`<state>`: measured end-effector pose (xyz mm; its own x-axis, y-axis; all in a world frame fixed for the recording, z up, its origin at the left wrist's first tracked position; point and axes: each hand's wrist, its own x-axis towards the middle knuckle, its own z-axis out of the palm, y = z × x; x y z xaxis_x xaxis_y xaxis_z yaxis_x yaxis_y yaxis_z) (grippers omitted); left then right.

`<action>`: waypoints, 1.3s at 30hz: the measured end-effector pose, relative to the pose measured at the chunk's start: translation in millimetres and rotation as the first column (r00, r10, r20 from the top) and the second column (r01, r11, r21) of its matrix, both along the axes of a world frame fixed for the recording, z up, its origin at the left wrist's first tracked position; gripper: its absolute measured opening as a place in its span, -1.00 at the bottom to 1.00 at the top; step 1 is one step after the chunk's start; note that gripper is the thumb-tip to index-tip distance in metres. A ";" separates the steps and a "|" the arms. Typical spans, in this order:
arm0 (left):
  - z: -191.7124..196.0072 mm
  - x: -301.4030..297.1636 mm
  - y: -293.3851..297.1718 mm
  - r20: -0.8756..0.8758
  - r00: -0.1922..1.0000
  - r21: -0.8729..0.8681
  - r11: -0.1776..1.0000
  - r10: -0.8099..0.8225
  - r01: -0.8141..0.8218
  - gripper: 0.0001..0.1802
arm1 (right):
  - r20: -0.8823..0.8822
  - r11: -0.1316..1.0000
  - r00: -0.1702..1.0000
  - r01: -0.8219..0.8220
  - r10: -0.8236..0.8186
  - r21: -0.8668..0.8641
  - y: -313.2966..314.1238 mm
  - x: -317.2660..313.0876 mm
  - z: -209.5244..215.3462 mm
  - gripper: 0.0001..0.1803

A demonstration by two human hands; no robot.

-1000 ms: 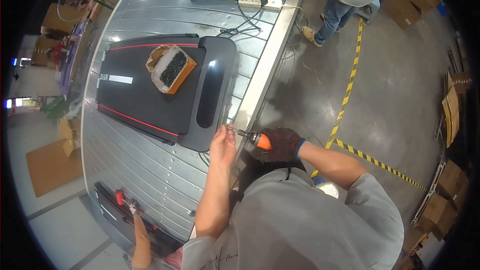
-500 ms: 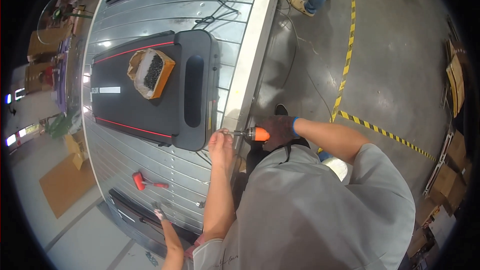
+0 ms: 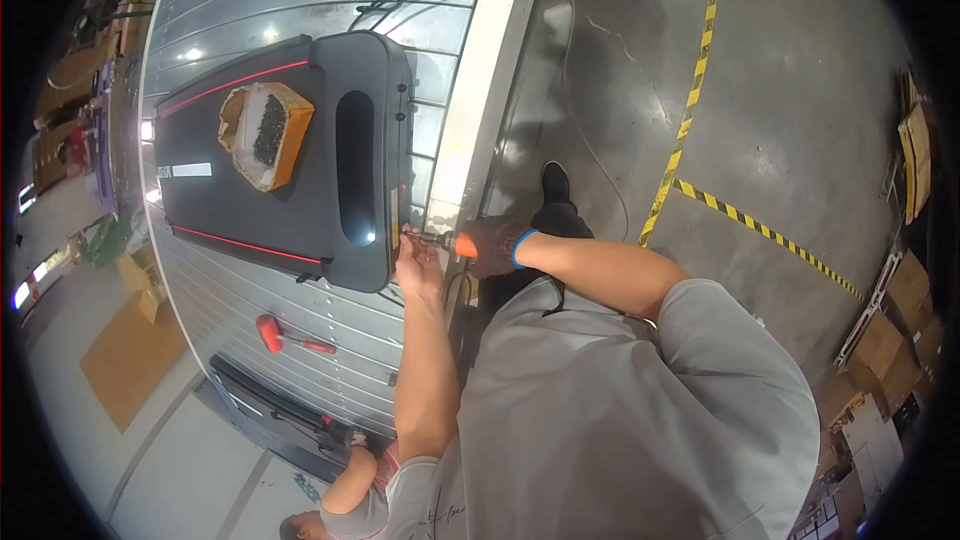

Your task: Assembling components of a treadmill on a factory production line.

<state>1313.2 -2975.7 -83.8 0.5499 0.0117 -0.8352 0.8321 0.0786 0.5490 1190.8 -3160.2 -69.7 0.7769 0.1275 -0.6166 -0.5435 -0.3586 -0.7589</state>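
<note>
My gloved right hand (image 3: 494, 247) is wrapped round an orange-and-black power screwdriver (image 3: 467, 243), whose bit points left at the near end of a flat black treadmill (image 3: 240, 205). At the tip of the bit, my bare left hand (image 3: 418, 265) has its fingers pinched together beside the treadmill's end edge; what they hold is too small to make out. The treadmill lies on the slatted metal table and has red side lines and a long slot. An open cardboard box (image 3: 290, 145) of small dark screws rests on top of it.
A red mallet (image 3: 270, 333) lies on the table (image 3: 350, 340). Beyond it, a co-worker (image 3: 350, 495) has a hand at another black machine (image 3: 270, 405). Black cables (image 3: 400, 2) lie at the far end. Yellow-and-black tape (image 3: 690, 110) marks the floor at right.
My right hand has brought the screwdriver left, closer to the treadmill's end, along with my left hand. A bright spot now shows by the slot. The co-worker's arm has shifted, and my view has moved.
</note>
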 end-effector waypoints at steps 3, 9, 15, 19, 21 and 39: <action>1.0 3.4 9.5 -0.001 1.000 -0.028 1.000 0.012 -0.012 -0.61 | 0.012 0.999 1.000 -0.015 0.015 0.029 3.9 5.0 3.7 -0.36; 58.6 2.8 -19.3 -0.183 0.896 0.373 0.815 -0.404 0.444 -0.67 | -0.013 0.997 0.997 0.081 -0.080 0.018 0.0 -1.0 10.7 -0.38; 74.1 76.3 -8.4 0.071 -0.128 0.988 0.088 -0.989 -0.130 -0.47 | -0.053 0.998 0.998 0.032 -0.029 0.056 7.7 8.2 21.4 -0.45; 64.7 84.6 -17.4 -0.005 -0.138 0.998 0.003 -0.990 -0.062 -0.29 | -0.079 1.000 0.997 0.015 -0.014 0.009 2.9 11.6 30.4 -0.52; 62.3 88.7 -17.9 -0.044 -0.180 0.999 -0.040 -0.983 -0.025 -0.28 | -0.055 0.999 0.998 0.030 -0.030 -0.011 1.9 17.1 23.4 -0.50; 87.2 365.2 -63.8 0.345 0.111 0.805 0.354 -0.932 0.476 -0.87 | -0.301 0.934 0.946 0.007 -0.122 -0.357 -37.2 38.4 121.1 -0.39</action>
